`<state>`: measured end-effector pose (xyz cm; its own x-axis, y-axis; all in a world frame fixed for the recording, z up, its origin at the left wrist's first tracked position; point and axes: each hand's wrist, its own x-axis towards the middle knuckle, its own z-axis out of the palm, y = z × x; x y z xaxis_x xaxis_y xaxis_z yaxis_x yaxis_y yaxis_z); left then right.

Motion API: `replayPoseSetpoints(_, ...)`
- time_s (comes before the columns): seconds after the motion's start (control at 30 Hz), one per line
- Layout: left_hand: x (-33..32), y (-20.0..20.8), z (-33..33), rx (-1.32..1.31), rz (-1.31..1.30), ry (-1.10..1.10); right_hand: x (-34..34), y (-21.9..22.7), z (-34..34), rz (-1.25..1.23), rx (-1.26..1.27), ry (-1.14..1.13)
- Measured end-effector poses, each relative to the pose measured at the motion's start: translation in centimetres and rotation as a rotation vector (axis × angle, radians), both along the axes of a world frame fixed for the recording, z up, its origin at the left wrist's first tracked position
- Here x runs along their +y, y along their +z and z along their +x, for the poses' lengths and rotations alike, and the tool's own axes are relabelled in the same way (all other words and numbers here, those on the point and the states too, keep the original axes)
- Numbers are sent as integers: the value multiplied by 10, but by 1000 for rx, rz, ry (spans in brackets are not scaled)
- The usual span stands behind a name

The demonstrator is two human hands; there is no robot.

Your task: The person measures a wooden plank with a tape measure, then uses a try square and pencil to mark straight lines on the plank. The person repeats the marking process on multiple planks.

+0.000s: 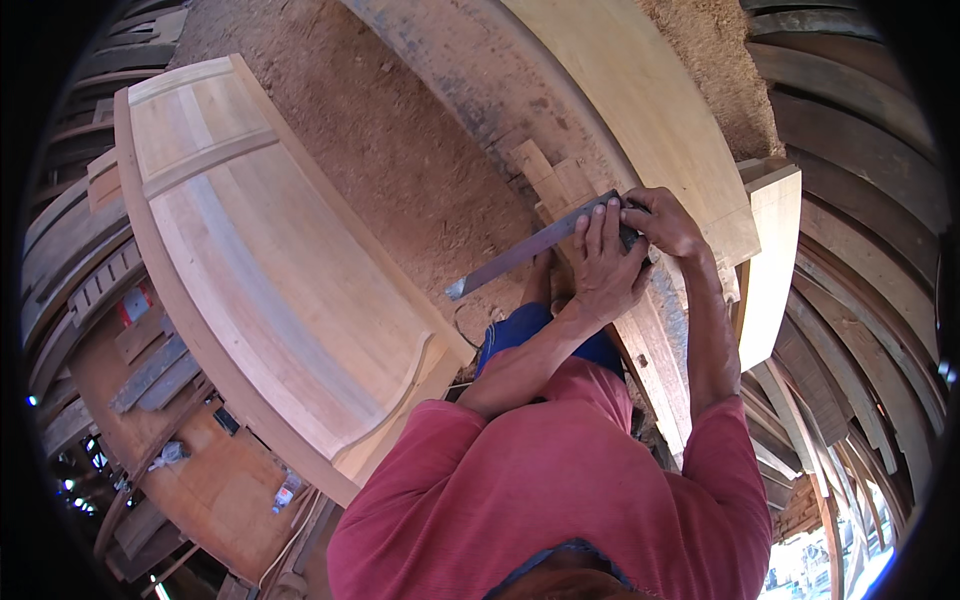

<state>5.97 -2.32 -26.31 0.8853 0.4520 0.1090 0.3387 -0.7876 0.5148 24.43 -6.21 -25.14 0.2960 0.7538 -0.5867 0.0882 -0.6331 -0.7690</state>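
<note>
A long straight metal blade with a dark stock at its right end, which looks like a try square (530, 247), lies slantwise over the workbench edge, its light tip out to the left. My left hand (605, 275) holds the square near the stock, fingers laid over the blade. Close beside it, my right hand (665, 220) is bent inward with its fingertips pinched at the stock's corner. Whatever is between those fingertips is hidden. Under the hands are small wood pieces (550, 178) and the pale end of a wide board (690, 130).
A panelled wooden door (290, 270) stretches along my left. The workbench (480, 75) runs away ahead over a dusty floor (370, 150). Stacked planks (850, 130) line the right side; a pale board (772, 265) stands near my right arm. A plastic bottle (286, 493) lies lower left.
</note>
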Motion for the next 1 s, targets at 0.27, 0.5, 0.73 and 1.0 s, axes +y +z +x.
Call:
replayPoseSetpoints(0.27,0,-1,0,1,35,10,-3,-4,-4,22,158,-58)
replayPoseSetpoints(0.5,0,-2,1,-5,55,18,-4,-5,-3,24,105,-36)
replayPoseSetpoints(0.73,-1,-2,1,14,47,17,-4,-5,-3,11,192,-74)
replayPoseSetpoints(1.0,-1,-1,1,1,52,10,-2,3,-2,-34,142,-6)
